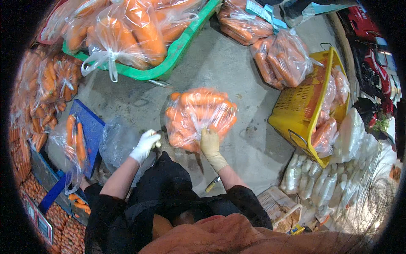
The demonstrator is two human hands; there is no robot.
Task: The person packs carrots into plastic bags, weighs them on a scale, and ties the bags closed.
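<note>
A clear plastic bag of carrots [199, 104] sits on the concrete floor in front of me. My right hand [210, 143], in a tan glove, grips its gathered neck at the near side. My left hand [146, 146], in a white glove, is curled to the left of the bag, apart from it. Whether anything small is inside those fingers cannot be seen. Beside the left wrist lies crumpled clear plastic [117, 144]. Below my right hand, a tool with a wooden handle [212, 185] lies on the floor near my leg.
A green crate [149, 74] of bagged carrots stands ahead. Tied carrot bags [285, 60] and a tilted yellow crate [291, 104] are at right, near wrapped white produce [320, 181]. At left are a blue panel [90, 127], a bag with carrots [76, 139] and stacked carrot bags [47, 79].
</note>
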